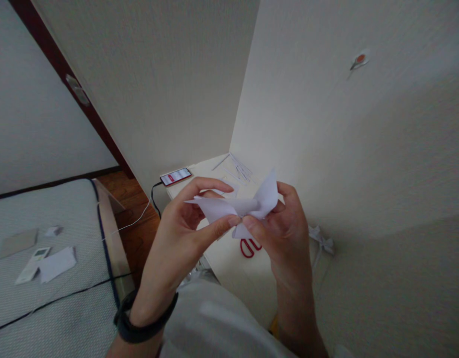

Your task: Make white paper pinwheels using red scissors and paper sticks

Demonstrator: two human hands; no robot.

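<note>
Both hands hold a folded white paper model (244,206) in the air above the near edge of the white counter (229,248): the left hand (180,228) fingers pinch its left flap, while the right hand (285,231) fingers grip its middle and right flap. Several folds are already made and the flaps stand out like wings, so the folding looks well along, though the shape seems unfinished. A red-screened smartphone (176,176) lies at the counter's far left corner.
</note>
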